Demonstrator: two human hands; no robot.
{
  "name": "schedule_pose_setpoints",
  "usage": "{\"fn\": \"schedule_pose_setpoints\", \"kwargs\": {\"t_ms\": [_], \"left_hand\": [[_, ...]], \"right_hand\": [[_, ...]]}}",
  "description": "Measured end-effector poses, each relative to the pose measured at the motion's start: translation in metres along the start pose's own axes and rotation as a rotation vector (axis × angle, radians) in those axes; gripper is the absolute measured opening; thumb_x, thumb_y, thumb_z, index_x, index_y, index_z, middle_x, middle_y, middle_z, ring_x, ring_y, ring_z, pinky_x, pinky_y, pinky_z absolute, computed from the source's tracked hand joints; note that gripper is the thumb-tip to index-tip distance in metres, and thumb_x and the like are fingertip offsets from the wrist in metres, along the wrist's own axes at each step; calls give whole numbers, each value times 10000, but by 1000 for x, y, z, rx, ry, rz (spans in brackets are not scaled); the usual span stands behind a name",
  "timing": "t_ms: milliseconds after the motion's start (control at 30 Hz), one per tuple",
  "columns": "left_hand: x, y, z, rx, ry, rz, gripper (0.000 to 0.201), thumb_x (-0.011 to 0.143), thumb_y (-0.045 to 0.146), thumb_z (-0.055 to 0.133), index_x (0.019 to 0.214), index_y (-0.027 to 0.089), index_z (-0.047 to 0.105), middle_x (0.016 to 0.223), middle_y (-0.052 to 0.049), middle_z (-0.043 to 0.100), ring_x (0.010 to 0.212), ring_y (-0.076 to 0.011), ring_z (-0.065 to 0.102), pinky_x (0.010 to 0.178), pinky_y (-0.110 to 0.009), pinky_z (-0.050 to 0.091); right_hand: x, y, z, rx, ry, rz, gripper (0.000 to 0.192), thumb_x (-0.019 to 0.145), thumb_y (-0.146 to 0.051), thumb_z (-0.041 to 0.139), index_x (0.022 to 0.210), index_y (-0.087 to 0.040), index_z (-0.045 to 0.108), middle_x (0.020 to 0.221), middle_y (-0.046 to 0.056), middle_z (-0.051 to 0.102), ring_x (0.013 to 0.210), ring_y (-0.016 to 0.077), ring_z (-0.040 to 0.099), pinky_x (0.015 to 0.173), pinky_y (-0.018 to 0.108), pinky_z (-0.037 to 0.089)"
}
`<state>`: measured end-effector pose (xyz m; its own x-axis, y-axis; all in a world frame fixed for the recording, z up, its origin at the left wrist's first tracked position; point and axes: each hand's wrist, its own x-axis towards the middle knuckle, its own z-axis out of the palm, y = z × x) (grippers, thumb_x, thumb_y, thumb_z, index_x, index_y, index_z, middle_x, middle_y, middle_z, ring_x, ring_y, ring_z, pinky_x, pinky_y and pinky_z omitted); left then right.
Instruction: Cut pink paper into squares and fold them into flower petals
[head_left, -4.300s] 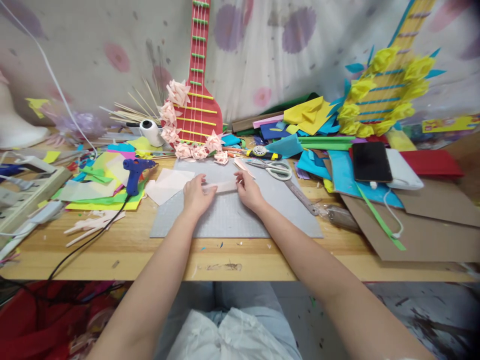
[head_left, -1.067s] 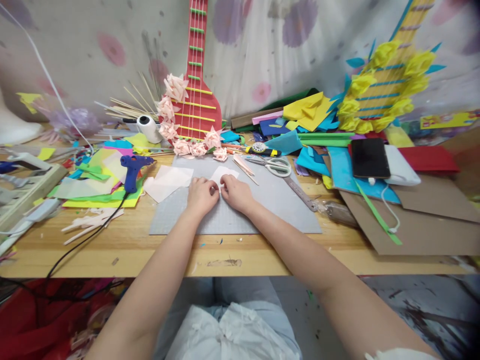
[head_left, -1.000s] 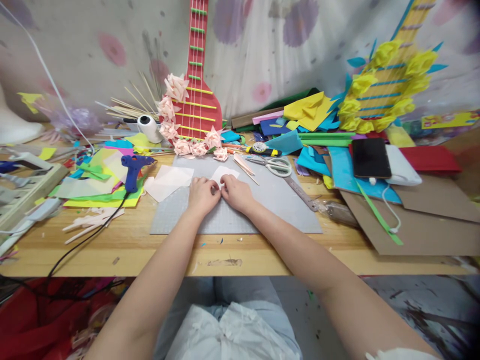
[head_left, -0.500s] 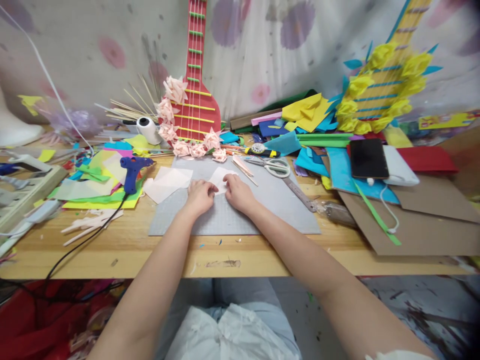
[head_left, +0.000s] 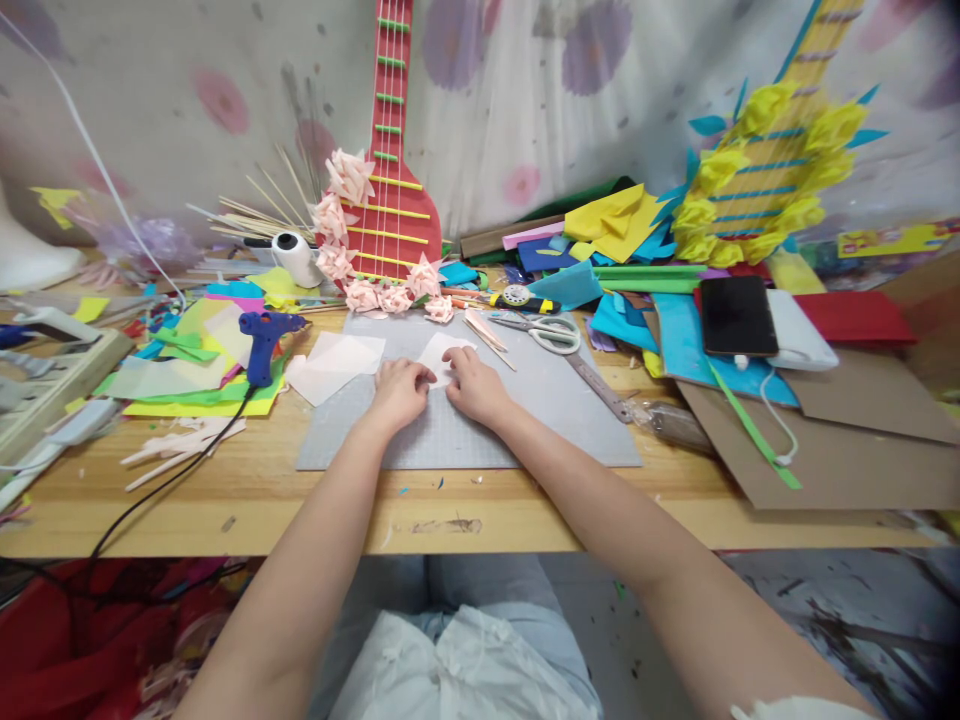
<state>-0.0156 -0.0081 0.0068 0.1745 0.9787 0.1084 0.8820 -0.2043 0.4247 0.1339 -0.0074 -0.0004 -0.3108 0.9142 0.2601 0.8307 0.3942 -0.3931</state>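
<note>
Your left hand and your right hand sit side by side on the grey cutting mat. Both sets of fingers are curled down and pinching the small pale pink paper, which lies flat on the mat at 12 o'clock from your knuckles.

The paper looks thin and soft. If you pull your hands apart too hard, I think it could rip. If one hand lets go too soon, the fold may slip and come out crooked.

Watch the scissors at 2 o'clock from your right hand. They are near, and a wide elbow swing could bump them. The blue glue gun is at 10 o'clock from your left hand, well apart. Its black cord runs off the table edge, so a tug from your arm could drag it.

A few seconds back, the paper was a long strip stretched between your hands, which were apart. Now your hands are almost touching and the paper shows as a small piece.
</note>
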Motion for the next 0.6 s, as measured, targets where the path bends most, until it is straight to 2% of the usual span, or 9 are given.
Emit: {"fn": "schedule_pose_setpoints", "kwargs": {"t_ms": [133, 233, 300, 367, 467, 600], "left_hand": [[-1, -2, 1, -46, 40, 23, 210, 701, 143, 510, 826, 230, 655, 914, -55, 592, 959, -248, 465, 888, -405, 344], [0, -4, 1, -104, 206, 21, 239, 672, 74, 487, 792, 219, 633, 910, -45, 569, 964, -222, 469, 890, -366, 362], [3, -5, 1, -139, 316, -31, 265, 668, 51, 460, 808, 208, 621, 921, -52, 545, 971, -207, 475, 881, -339, 380], [8, -6, -1, -171, 351, -94, 251, 685, 71, 456, 837, 195, 613, 942, -64, 531, 977, -201, 484, 876, -323, 391], [19, -7, -6, -185, 292, -153, 220, 698, 119, 484, 869, 187, 606, 980, -70, 533, 980, -187, 502, 884, -304, 390], [34, -2, -15, -124, 76, -194, 270, 661, 216, 597, 929, 185, 584, 1015, -66, 554, 957, -178, 533, 841, -280, 402]], "right_hand": [[1, 2, -1, 58, 14, 24, 386, 679, -87, 386, 1046, -191, 442, 1032, 80, 500, 867, 187, 514, 669, 297, 415], [3, 7, 1, 163, 50, 29, 396, 643, -74, 392, 1019, -188, 444, 975, 64, 512, 847, 175, 507, 698, 297, 410], [5, 12, 3, 268, 79, 48, 393, 624, -74, 402, 998, -188, 443, 926, 43, 518, 769, 149, 506, 685, 282, 408], [7, 18, 5, 382, 92, 84, 375, 615, -83, 410, 973, -188, 440, 891, 21, 517, 651, 113, 487, 643, 262, 404], [9, 24, 5, 505, 87, 117, 347, 608, -90, 410, 940, -188, 440, 864, 1, 512, 538, 75, 441, 582, 238, 389], [9, 23, 4, 549, 88, 117, 326, 598, -88, 415, 907, -186, 452, 835, -14, 509, 520, 64, 437, 570, 230, 374]]}}
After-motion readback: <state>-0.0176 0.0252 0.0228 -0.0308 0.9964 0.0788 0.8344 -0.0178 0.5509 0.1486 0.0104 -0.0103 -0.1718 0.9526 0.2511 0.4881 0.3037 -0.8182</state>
